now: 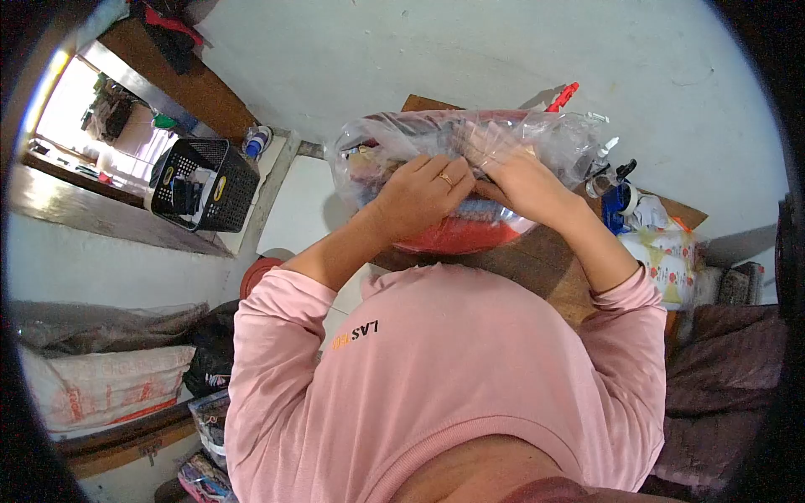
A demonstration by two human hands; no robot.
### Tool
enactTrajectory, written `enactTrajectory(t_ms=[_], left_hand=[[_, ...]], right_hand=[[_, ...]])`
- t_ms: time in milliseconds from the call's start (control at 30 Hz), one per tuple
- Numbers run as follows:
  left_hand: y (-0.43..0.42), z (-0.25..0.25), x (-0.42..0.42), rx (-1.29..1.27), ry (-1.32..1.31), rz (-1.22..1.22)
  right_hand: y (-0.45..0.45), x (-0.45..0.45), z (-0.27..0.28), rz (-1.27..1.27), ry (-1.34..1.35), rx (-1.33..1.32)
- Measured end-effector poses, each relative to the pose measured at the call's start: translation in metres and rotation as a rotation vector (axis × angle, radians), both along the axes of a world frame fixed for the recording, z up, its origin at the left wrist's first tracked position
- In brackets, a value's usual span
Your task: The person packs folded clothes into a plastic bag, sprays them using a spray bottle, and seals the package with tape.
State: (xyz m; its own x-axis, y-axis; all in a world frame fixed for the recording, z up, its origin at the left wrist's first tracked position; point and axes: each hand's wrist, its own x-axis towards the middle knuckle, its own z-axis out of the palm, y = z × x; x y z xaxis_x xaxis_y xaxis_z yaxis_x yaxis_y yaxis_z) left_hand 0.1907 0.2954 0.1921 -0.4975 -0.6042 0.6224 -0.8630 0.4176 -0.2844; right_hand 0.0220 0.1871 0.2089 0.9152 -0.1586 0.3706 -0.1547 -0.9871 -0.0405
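A large clear plastic bag (553, 138) lies in front of me, bulging with folded cloth-like items in dark, blue-grey and mixed colours. A red rounded thing (457, 236) shows along its near side; whether it is a basin or cloth I cannot tell. My left hand (423, 194), with a ring on one finger, has its fingers curled onto the bag near its middle. Close beside it, my right hand (521, 180) grips the plastic, its fingers partly covered by a fold of the bag. The two thumbs nearly meet.
Bag and contents rest on a brown wooden surface (545, 260) against a pale wall. Bottles and a blue container (616, 205) stand at the right, beside a white patterned package (667, 260). A black basket (205, 184) sits on a ledge at left, above a white sack (109, 386).
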Motion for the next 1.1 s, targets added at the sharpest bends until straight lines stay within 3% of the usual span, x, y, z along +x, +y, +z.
enactTrajectory(t_ms=[133,233,467,567,767,867,967,1100], left_hand=[[0.002,-0.003,0.002,-0.011,-0.014,0.01],[0.004,-0.004,0.003,-0.017,0.004,0.022],[0.013,0.001,-0.005,-0.093,-0.035,0.005],[0.017,-0.004,-0.003,-0.047,-0.124,-0.026],[0.011,-0.021,0.009,-0.013,-0.149,-0.097],[0.011,-0.026,0.013,0.007,-0.182,-0.067],[0.005,-0.024,0.014,-0.066,-0.182,-0.118],[0.005,-0.028,0.019,-0.072,-0.168,-0.146]], right_hand=[[0.01,-0.016,0.008,0.053,0.059,-0.046],[0.023,-0.031,0.019,-0.01,0.16,-0.228],[-0.002,-0.038,-0.005,-0.079,0.085,-0.184],[-0.014,-0.036,-0.013,-0.145,0.274,-0.048],[-0.001,-0.042,0.002,-0.039,-0.101,-0.105],[0.019,-0.066,0.004,0.114,-0.161,-0.107],[0.044,-0.046,0.031,0.261,-0.271,-0.347],[0.034,-0.014,0.028,-0.016,-0.045,-0.415]])
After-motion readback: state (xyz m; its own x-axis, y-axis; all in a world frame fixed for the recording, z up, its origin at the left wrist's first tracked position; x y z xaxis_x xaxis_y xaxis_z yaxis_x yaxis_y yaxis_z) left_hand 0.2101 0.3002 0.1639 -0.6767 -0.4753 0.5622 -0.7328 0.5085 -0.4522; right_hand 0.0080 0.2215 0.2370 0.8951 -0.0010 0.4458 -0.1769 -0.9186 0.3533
